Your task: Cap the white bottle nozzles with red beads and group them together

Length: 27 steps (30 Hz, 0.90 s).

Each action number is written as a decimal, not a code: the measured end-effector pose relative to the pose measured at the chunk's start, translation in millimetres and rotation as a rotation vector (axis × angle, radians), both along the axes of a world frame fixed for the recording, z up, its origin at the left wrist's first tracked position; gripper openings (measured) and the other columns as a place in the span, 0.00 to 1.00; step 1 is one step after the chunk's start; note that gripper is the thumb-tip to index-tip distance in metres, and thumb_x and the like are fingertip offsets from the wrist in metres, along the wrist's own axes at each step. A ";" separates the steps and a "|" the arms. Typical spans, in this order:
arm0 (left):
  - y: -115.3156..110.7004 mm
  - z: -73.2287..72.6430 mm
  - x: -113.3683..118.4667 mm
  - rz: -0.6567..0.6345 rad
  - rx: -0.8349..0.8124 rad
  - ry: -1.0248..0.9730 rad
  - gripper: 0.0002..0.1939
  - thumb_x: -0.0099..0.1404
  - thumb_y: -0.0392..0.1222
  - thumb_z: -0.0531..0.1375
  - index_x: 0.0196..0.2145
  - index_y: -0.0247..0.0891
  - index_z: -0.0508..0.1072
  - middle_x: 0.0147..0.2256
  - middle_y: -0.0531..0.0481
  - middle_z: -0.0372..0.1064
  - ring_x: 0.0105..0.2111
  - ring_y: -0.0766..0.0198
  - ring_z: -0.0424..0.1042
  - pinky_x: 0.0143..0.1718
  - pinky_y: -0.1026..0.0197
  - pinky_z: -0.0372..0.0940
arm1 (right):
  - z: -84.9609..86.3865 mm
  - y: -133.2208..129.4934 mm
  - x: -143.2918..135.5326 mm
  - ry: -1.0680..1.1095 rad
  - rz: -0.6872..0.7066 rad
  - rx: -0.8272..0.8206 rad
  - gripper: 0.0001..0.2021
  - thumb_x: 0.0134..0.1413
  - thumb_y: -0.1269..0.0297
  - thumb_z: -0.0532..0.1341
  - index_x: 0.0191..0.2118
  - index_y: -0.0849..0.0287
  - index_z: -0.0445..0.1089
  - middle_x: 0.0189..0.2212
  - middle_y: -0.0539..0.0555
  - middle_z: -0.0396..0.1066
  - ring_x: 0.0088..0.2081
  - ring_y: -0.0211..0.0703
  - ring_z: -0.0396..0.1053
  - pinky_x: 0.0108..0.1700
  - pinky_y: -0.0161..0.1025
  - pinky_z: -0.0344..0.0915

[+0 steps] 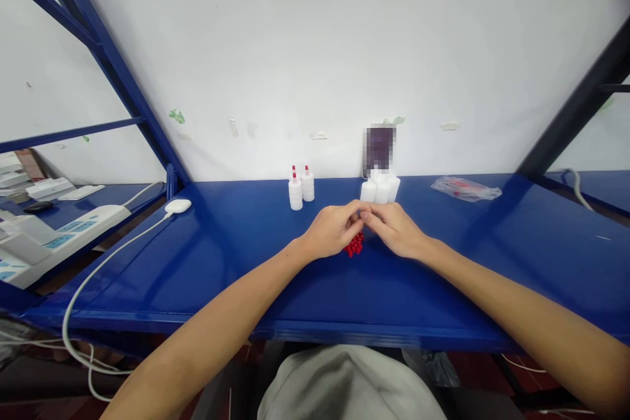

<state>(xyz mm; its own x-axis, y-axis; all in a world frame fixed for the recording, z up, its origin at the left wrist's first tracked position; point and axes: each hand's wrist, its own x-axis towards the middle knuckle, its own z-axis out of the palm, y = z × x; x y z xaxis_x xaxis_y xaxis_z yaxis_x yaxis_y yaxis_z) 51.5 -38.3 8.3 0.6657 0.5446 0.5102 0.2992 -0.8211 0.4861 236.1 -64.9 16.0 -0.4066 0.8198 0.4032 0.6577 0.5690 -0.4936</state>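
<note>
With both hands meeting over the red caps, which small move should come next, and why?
Probably bring the left hand and right hand toward the uncapped white bottles just behind them. The fingertips meet above the pile of red caps, seemingly pinching something too small to tell, and three capped bottles already stand further left.

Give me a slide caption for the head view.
Both hands meet over red caps on a blue shelf, white bottles behind.

Both forearms reach forward, the left hand (331,231) and right hand (396,228) meeting with fingers pinched together.
</note>
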 end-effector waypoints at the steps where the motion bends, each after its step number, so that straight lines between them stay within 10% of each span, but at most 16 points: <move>1: 0.3 0.6 -0.8 0.000 0.001 0.008 0.10 0.70 0.39 0.50 0.47 0.39 0.66 0.29 0.54 0.70 0.27 0.68 0.68 0.33 0.65 0.62 | -0.3 0.6 0.2 0.006 0.007 0.002 0.20 0.65 0.53 0.47 0.28 0.58 0.65 0.21 0.49 0.66 0.24 0.39 0.61 0.29 0.36 0.53; 9: 15.2 9.5 -17.7 0.216 0.063 0.003 0.11 0.72 0.47 0.48 0.42 0.38 0.63 0.22 0.56 0.65 0.22 0.67 0.64 0.28 0.64 0.56 | -3.2 8.6 5.8 0.001 -0.131 0.021 0.24 0.67 0.52 0.44 0.28 0.58 0.67 0.22 0.50 0.66 0.27 0.41 0.64 0.33 0.37 0.55; 21: 30.6 6.8 -30.7 0.722 0.201 0.542 0.13 0.67 0.47 0.53 0.41 0.37 0.72 0.33 0.41 0.74 0.33 0.52 0.74 0.32 0.58 0.63 | -4.2 14.1 8.4 -0.223 -0.198 -0.060 0.08 0.54 0.66 0.56 0.40 0.55 0.68 0.25 0.48 0.70 0.26 0.40 0.64 0.29 0.35 0.52; 27: 25.3 12.0 -27.8 0.832 0.244 0.422 0.16 0.67 0.48 0.54 0.47 0.38 0.73 0.33 0.42 0.75 0.32 0.53 0.74 0.33 0.57 0.64 | -4.2 14.4 9.9 -0.286 -0.156 -0.079 0.09 0.53 0.65 0.58 0.40 0.54 0.71 0.24 0.48 0.70 0.26 0.40 0.65 0.29 0.35 0.52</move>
<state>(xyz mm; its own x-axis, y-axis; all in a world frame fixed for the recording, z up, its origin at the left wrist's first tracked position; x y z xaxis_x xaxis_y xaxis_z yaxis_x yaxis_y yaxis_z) 23.6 -13.1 20.3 0.2692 0.8357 0.4786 0.9421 -0.3316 0.0491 246.0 -50.6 11.8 -0.3612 0.9054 0.2231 0.8522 0.4176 -0.3152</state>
